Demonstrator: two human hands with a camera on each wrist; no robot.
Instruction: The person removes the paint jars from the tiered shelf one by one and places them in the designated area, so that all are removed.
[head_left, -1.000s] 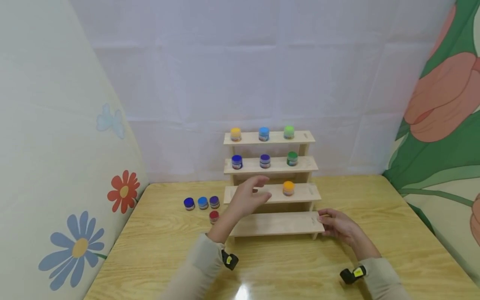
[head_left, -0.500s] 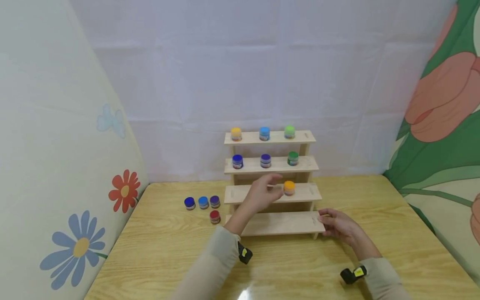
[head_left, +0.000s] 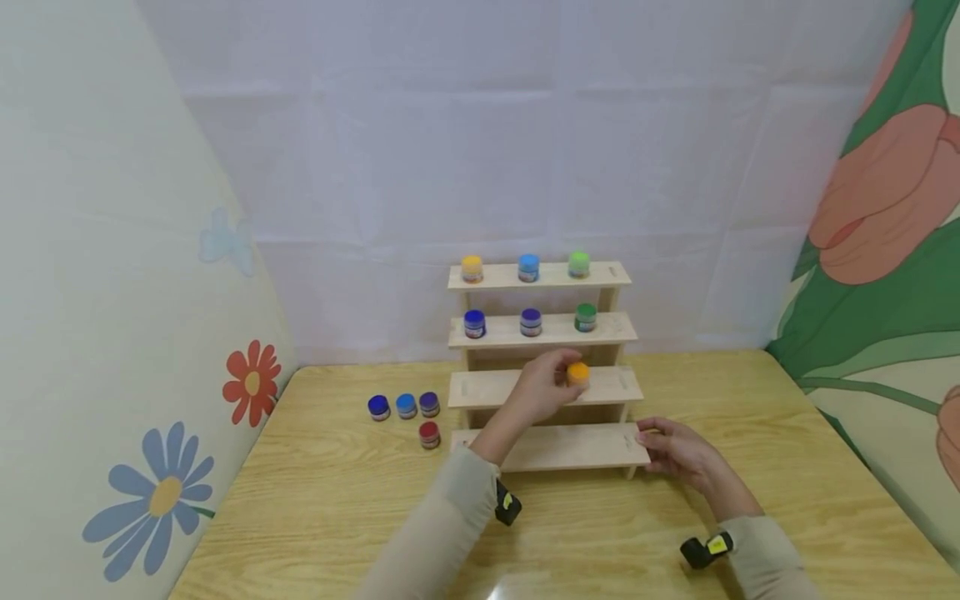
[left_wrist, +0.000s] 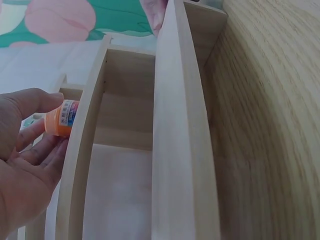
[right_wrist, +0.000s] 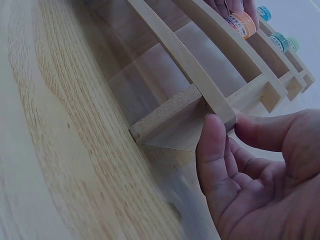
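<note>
A four-tier wooden display shelf (head_left: pixel 555 450) stands on the table. On its second tier from the bottom is an orange-lidded paint jar (head_left: pixel 578 373). My left hand (head_left: pixel 543 387) has its thumb and fingers around that jar; in the left wrist view the thumb lies on one side of the jar (left_wrist: pixel 65 118) and the fingers on the other. My right hand (head_left: pixel 678 454) pinches the right end of the lowest board between thumb and fingers, plain in the right wrist view, where the board's corner (right_wrist: pixel 220 107) sits in the grip.
Yellow, light blue and light green jars (head_left: pixel 578 265) stand on the top tier. Dark blue, purple and green jars (head_left: pixel 586 317) stand one tier below. Left of the shelf, several jars are on the table, including a red one (head_left: pixel 429 434) and a light blue one (head_left: pixel 406 406).
My left hand has moved right along the second tier from the bottom, reached the orange jar and closed its fingers around it. My right hand has stayed at the lowest board's end.
</note>
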